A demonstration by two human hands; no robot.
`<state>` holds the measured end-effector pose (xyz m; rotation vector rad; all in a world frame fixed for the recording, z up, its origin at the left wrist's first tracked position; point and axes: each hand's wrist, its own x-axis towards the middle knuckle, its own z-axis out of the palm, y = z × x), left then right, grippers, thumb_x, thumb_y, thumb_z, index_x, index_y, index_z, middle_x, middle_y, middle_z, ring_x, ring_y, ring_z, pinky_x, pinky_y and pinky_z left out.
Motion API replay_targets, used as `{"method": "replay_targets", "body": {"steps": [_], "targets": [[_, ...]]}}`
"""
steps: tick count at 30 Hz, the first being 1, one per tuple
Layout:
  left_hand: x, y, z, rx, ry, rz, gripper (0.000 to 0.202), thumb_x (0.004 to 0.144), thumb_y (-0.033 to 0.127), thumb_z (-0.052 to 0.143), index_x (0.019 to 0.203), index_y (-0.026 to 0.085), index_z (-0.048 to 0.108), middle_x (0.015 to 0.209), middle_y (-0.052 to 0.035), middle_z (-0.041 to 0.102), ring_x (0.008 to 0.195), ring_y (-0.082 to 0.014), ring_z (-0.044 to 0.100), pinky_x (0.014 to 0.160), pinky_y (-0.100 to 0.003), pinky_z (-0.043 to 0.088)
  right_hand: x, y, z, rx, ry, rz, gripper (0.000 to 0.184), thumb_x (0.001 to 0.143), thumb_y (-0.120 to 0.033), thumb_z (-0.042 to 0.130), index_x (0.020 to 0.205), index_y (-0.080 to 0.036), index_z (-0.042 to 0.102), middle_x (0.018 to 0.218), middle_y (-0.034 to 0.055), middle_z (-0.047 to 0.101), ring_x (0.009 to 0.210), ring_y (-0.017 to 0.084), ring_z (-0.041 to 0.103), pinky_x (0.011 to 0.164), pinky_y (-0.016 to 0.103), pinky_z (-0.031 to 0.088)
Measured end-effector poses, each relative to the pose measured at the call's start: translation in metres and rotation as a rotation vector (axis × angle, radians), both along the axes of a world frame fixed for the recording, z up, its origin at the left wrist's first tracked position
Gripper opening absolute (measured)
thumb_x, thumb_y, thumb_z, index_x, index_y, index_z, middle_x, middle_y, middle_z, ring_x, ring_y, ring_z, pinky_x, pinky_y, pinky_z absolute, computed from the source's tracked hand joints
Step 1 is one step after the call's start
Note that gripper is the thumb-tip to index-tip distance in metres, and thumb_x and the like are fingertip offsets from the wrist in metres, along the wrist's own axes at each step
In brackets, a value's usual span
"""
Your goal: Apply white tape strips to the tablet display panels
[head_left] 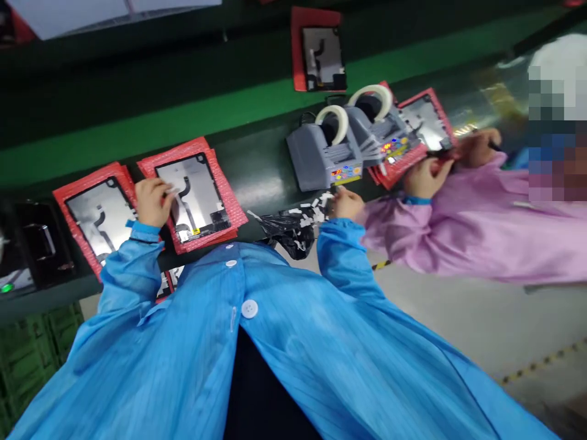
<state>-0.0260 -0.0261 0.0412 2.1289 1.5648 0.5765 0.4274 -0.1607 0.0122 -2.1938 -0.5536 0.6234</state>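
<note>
My left hand (153,203) is at the left edge of a flat display panel (202,192), its fingertips pinched together. A small pale bit shows at those fingertips, too blurred to name. The panel has a silvery face, a dark border and a dark curved strip, and lies on red bubble-wrap sheets (233,205). My right hand (347,205) is closed just in front of a grey tape dispenser (316,156) with a white roll; what its fingers hold is hidden. Beside that hand, a black plastic bag (279,226) hangs at the bench edge with white scraps (316,211) on it.
Another panel (98,214) on red wrap lies left. A second tape dispenser (378,131) adjoins the first. At right, a co-worker in a pink sleeve (481,220) handles a panel (428,122). One more panel (323,55) sits at the back of the bench.
</note>
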Motion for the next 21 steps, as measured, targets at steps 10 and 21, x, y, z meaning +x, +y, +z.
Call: {"method": "replay_targets", "body": {"steps": [10,21], "targets": [[-0.001,0.020,-0.032,-0.139,0.061,-0.421,0.029,0.089,0.032,0.054,0.112,0.029,0.071,0.133,-0.0044,0.064,0.139,-0.0313,0.037,0.119,-0.063,0.010,-0.188,0.087,0.029,0.157,0.236,0.690,0.024,0.078,-0.040,0.065,0.071,-0.018,0.059,0.065,-0.0012,0.058,0.063,0.012,0.054,0.067,0.027,0.046],[-0.003,0.017,-0.043,-0.106,0.106,-0.447,0.034,0.091,0.032,0.054,0.122,0.025,0.066,0.140,-0.0081,0.059,0.140,-0.0345,0.035,0.118,-0.068,0.011,-0.278,0.153,0.032,-0.394,-0.195,1.068,0.023,0.092,-0.028,0.051,0.099,-0.018,0.070,0.106,0.0085,0.073,0.101,0.022,0.066,0.086,0.032,0.048]]}}
